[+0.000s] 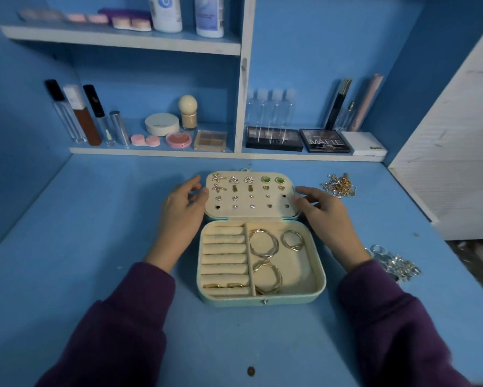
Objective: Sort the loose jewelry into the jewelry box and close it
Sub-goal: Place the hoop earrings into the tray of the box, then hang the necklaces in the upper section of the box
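From the head camera, the open jewelry box [262,301] sits mid-desk [95,219], its lid [251,202] laid back flat and studded with rows of earrings [248,180]. The left hand [183,210] rests at the lid's left edge and the right hand [325,219] at its right edge. The fingers of both are relaxed and lightly curved, tips touching the rim, clasping nothing. In the base, hoop bangles [264,244] lie in the open compartment beside the ring rolls [225,255]. Two gold rings [226,286] are tucked into the nearest slot. The main risk is swinging the lid over too soon. A tangle of chains [339,185] just past the right hand, and a heap of silver pieces [394,263] near the right sleeve, remain outside the box. A quick flip could also shake studs loose, and overlapping bangles might keep the lid from seating. The silver heap is blurred and partly behind the right forearm, so its pieces cannot be told apart. The chains cannot be counted, and the front clasp is too small to read.
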### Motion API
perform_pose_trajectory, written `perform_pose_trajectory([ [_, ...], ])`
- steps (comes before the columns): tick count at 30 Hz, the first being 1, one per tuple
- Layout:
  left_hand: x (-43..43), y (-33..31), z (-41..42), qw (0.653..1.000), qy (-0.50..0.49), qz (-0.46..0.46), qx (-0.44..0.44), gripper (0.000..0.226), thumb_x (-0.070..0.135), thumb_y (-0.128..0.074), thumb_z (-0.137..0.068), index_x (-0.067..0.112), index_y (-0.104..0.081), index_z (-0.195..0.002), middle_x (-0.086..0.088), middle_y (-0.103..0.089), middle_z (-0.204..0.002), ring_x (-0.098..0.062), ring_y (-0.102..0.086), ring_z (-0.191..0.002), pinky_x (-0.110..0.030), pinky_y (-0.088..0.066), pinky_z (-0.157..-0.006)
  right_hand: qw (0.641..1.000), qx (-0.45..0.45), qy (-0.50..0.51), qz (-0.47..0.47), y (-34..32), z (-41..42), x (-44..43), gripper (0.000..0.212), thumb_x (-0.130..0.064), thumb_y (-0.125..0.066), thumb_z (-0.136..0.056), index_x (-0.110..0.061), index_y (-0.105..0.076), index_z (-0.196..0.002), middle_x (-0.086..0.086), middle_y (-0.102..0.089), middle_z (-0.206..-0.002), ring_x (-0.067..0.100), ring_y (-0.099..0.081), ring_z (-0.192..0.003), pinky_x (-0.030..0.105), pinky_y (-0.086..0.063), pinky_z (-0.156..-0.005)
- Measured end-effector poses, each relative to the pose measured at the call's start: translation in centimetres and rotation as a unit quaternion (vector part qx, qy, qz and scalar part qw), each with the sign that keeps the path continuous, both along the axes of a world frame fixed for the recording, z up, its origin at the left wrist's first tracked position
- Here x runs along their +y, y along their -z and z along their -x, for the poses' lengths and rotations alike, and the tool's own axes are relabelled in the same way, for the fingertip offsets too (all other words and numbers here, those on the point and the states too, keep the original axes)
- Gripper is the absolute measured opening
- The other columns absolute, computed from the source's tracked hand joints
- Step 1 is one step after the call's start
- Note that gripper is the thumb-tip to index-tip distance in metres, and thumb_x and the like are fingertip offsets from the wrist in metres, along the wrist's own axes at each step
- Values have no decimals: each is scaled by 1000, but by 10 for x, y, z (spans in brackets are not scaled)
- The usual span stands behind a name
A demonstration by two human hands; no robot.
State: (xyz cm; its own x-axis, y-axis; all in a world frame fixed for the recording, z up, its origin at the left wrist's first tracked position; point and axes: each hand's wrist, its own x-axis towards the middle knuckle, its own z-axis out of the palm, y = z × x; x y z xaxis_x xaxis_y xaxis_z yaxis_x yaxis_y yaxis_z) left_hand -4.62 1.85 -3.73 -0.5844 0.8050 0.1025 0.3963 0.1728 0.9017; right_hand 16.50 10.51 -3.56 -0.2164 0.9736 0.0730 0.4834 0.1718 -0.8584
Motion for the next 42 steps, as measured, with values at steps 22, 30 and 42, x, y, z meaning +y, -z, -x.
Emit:
perform_pose_trajectory([
  [22, -7, -6, 3, 956, 64, -164, -236, 33, 7, -44, -94, 23, -66, -111, 11, -70, -113, -4, -59, -114, -26, -41, -95, 982, 186, -11, -6, -3, 1, -7, 29, -11, -51, -95, -27, -59, -117, -13, -62, -87, -9, -52, -71, 10, -42, -69],
  [30, 2, 17, 19, 995, -4, -97, -26, 18, 29, -54, -91, 26, -68, -102, 6, -67, -110, -18, -57, -114, -33, -47, -93, 953, 291, -80, 33, -13, -18, -12, 11, -3, -61, -76, -11, -68, -81, 0, -60, -71, 11, -44, -67, 19, -37, -60],
  [42, 26, 23, 27, 988, 19, 52, 143, 53, 53, -55, -83, 15, -68, -117, -5, -60, -125, -24, -40, -128, -18, -17, -99, 950, 166, -261, 54, -20, -45, -13, 19, 4, -62, -65, -13, -71, -68, 7, -66, -84, 25, -60, -85, 27, -46, -73],
])
